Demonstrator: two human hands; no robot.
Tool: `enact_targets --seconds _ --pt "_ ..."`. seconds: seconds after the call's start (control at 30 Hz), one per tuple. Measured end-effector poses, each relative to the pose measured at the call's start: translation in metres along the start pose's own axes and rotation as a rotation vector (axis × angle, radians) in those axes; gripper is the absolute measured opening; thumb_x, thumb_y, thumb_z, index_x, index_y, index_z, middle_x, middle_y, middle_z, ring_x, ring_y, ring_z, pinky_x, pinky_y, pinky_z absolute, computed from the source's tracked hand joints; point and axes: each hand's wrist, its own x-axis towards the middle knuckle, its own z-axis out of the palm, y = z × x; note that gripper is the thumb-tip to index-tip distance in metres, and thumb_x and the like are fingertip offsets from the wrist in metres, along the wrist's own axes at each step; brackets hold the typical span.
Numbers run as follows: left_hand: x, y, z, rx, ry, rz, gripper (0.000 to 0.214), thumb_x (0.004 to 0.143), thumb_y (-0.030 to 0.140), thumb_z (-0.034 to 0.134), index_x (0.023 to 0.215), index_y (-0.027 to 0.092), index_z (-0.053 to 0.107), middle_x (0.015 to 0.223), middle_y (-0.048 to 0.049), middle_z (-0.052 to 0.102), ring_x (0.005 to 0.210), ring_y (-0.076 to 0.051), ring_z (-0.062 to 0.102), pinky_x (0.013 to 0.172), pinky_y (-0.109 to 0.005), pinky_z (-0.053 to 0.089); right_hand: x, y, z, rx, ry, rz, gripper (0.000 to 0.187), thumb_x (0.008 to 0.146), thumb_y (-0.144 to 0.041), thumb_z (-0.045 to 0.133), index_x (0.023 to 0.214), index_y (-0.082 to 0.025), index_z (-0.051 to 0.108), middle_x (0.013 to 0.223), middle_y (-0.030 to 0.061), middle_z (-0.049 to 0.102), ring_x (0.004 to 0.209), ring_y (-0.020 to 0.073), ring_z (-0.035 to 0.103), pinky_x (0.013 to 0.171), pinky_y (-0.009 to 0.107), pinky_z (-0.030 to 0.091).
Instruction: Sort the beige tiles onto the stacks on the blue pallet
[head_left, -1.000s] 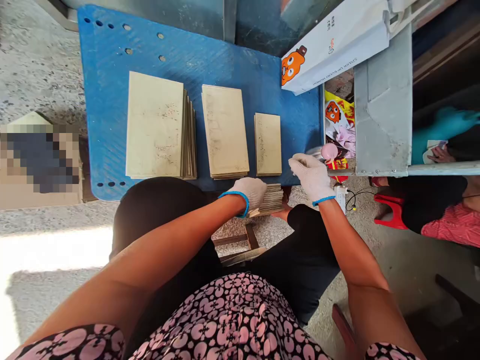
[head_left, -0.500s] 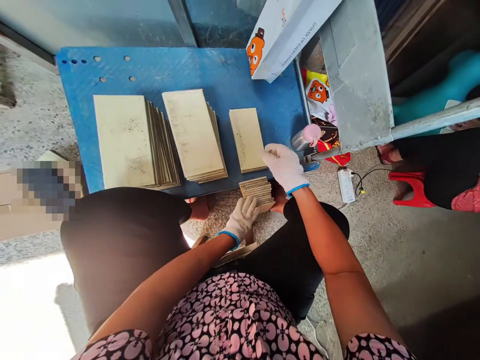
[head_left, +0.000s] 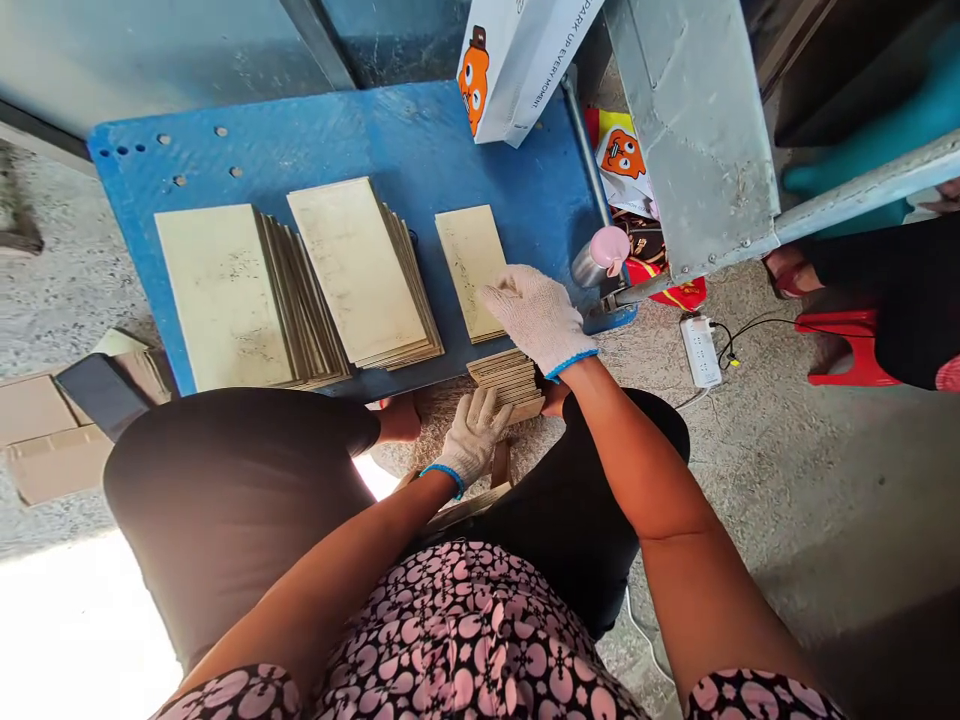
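Note:
My left hand (head_left: 474, 436), in a white knit glove with a blue cuff, lies with its fingers stretched and slightly apart on the near edge of a stack of thin boards (head_left: 507, 378) between my knees. My right hand (head_left: 534, 312), gloved alike, is over the lower right side of a small flat stack of pale boards (head_left: 469, 255) on the blue table. Its fingers are drawn together; whatever they hold is hidden. Two taller stacks stand to the left: a leaning pale stack (head_left: 214, 290) and a middle pale stack (head_left: 356, 270).
The blue table (head_left: 420, 130) bears a white printed bag (head_left: 506, 70) and a steel cup with a pink lid (head_left: 592, 255). A grey metal panel (head_left: 690, 130) flanks it. On the floor are a power strip (head_left: 700, 350), cardboard (head_left: 56, 460) and a red stool (head_left: 847, 345) beside another person.
The view has shifted a little, moving the table's things leftward. My right hand has moved left onto the small stack's lower right side. My left hand stays at the boards between my knees.

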Motion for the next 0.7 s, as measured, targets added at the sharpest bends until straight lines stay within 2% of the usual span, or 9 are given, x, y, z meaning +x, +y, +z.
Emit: enact_targets --seconds 0.17,0.27,0.4,0.57,0.63,0.7 --pt "-0.009 0.001 0.007 0.064 0.027 -0.002 0.055 0.094 0.015 0.046 0.149 0.015 0.045 0.16 -0.0218 0.032 0.15 -0.039 0.024 0.12 -0.059 0.021 -0.001 -0.002 -0.002 -0.023 -0.013 0.024 0.027 0.091 -0.043 0.054 0.076 -0.021 0.057 0.072 -0.0023 0.051 0.071 0.0144 0.046 0.07 0.027 0.034" --pt "-0.014 0.006 0.009 0.075 0.025 0.091 0.05 0.096 0.014 0.042 0.145 0.015 0.05 0.155 -0.0187 0.042 0.147 -0.035 0.033 0.12 -0.055 0.026 -0.002 -0.004 -0.003 -0.035 -0.011 0.024 0.027 0.091 -0.042 0.055 0.075 -0.021 0.056 0.071 -0.0026 0.051 0.07 0.0139 0.046 0.069 0.027 0.033" --pt "-0.013 0.017 0.0 0.032 -0.004 0.242 0.038 0.096 0.021 0.047 0.131 0.015 0.061 0.143 -0.0178 0.055 0.138 -0.032 0.045 0.117 -0.051 0.034 -0.002 -0.002 -0.003 -0.037 0.001 0.002 0.027 0.091 -0.042 0.056 0.074 -0.021 0.056 0.073 -0.0023 0.053 0.071 0.0139 0.047 0.069 0.027 0.033" --pt "0.003 0.026 -0.011 -0.038 -0.178 0.209 0.03 0.095 0.017 0.048 0.12 0.017 0.065 0.129 -0.0154 0.064 0.117 -0.028 0.062 0.098 -0.041 0.05 -0.001 0.005 -0.001 -0.03 0.02 -0.007 0.026 0.091 -0.042 0.056 0.076 -0.021 0.058 0.075 -0.002 0.055 0.073 0.0148 0.048 0.07 0.027 0.034" --pt "0.009 0.024 -0.009 -0.095 -0.248 0.176 0.031 0.092 0.016 0.051 0.12 0.018 0.065 0.121 -0.0144 0.067 0.109 -0.028 0.066 0.091 -0.039 0.053 -0.001 0.006 -0.001 -0.022 0.014 -0.004 0.026 0.091 -0.043 0.055 0.076 -0.021 0.058 0.075 -0.0018 0.055 0.072 0.0152 0.048 0.07 0.028 0.035" --pt "0.013 0.02 -0.003 -0.167 -0.286 0.083 0.038 0.091 0.018 0.053 0.128 0.02 0.062 0.118 -0.0135 0.069 0.107 -0.028 0.068 0.089 -0.037 0.054 -0.002 0.006 -0.002 -0.015 0.005 -0.001 0.027 0.091 -0.043 0.054 0.074 -0.022 0.057 0.073 -0.0016 0.054 0.071 0.0156 0.047 0.07 0.028 0.035"
